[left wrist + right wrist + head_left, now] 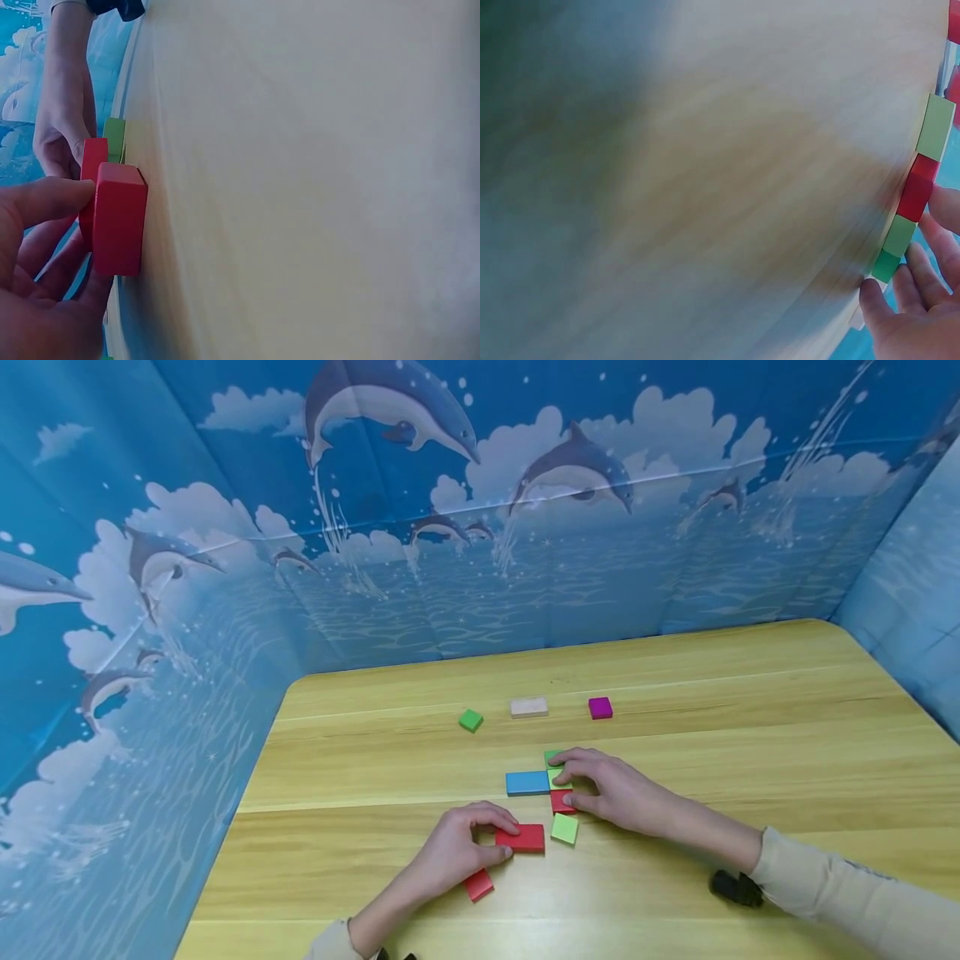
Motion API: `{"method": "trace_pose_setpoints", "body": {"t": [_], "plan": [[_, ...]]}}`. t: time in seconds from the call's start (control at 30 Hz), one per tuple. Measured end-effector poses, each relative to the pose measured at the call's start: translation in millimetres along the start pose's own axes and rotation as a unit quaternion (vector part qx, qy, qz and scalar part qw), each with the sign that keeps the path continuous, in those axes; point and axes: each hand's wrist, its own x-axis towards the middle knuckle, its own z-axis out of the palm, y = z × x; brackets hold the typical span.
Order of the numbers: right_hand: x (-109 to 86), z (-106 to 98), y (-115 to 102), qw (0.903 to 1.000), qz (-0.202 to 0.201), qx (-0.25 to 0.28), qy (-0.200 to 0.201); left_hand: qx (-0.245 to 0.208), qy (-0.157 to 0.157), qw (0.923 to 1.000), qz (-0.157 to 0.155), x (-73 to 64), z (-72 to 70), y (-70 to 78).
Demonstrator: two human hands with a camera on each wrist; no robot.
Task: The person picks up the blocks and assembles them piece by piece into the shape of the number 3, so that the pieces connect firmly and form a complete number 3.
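A small red block lies nearest, at about 6 o'clock of the left hand, half hidden beneath the wrist. The long red block is pinched by that hand's fingers, its long axis running 9 to 3 o'clock across the worktop. Just at its 3 o'clock a light green block lies free. At 1 o'clock, the right hand rests with curled fingers on a column of red and green blocks, a blue block touching it at 9 o'clock. Farther off are a green cube, a pale block and a magenta cube.
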Motion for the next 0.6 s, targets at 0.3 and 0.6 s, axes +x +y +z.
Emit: {"method": "trace_pose_setpoints", "body": {"t": [0.3, 0.6], "plan": [[0.0, -0.2, -0.4, 1.0000, -0.001, 0.003, 0.000, 0.001, 0.004, 1.0000, -0.007, 0.8, 0.8, 0.2], [0.0, -0.6, -0.9, 1.0000, -0.004, 0.004, 0.003, 0.011, 0.002, 0.9997, -0.024, 0.0, 2.8, 1.5]]}}
